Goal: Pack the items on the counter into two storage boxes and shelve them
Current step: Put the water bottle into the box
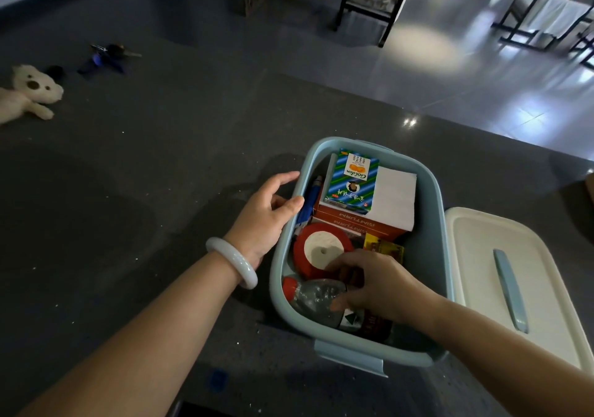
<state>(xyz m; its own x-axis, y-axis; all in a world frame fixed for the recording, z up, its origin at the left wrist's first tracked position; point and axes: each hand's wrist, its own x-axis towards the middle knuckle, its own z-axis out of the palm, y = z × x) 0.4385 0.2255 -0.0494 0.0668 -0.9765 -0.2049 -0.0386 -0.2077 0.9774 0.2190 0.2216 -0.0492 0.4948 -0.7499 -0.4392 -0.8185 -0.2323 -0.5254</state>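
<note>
A light blue storage box (432, 230) stands open on the dark counter (144, 191). Inside lie a green striped carton (352, 180), white paper (395, 198), an orange box (360, 223), a red tape roll (321, 249), a blue pen (310, 201), a yellow packet (384, 248) and a clear bottle with a red cap (313, 297). My left hand (268, 215) grips the box's left wall, thumb over the rim. My right hand (376, 286) reaches into the box, fingers curled round the bottle's body.
The box's white lid (501, 268) with a blue handle lies right of the box. A white plush bear (29, 95), keys on a blue strap (107, 56) and a small dark object (54, 70) lie far left on the counter. Chairs stand on the floor beyond.
</note>
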